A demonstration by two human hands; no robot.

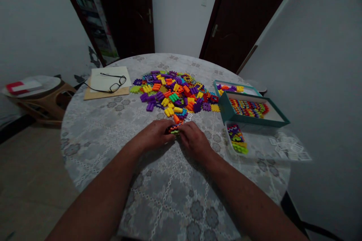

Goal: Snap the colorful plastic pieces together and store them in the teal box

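Observation:
My left hand (pixel 155 134) and my right hand (pixel 194 139) meet on the round table, fingers curled inward. Between their fingertips both hold a small cluster of joined plastic pieces (pixel 173 129), red, orange and green; most of it is hidden by the fingers. Just beyond the hands lies a big loose pile of colourful interlocking pieces (pixel 175 94), purple, yellow, orange and green.
A teal box (pixel 256 121) holding rows of pieces stands at the right, its lid (pixel 249 89) behind it. A clear tray (pixel 266 147) with a few pieces sits nearer. Glasses (pixel 115 83) lie on paper at the left. The table (pixel 98 128) has a patterned cloth.

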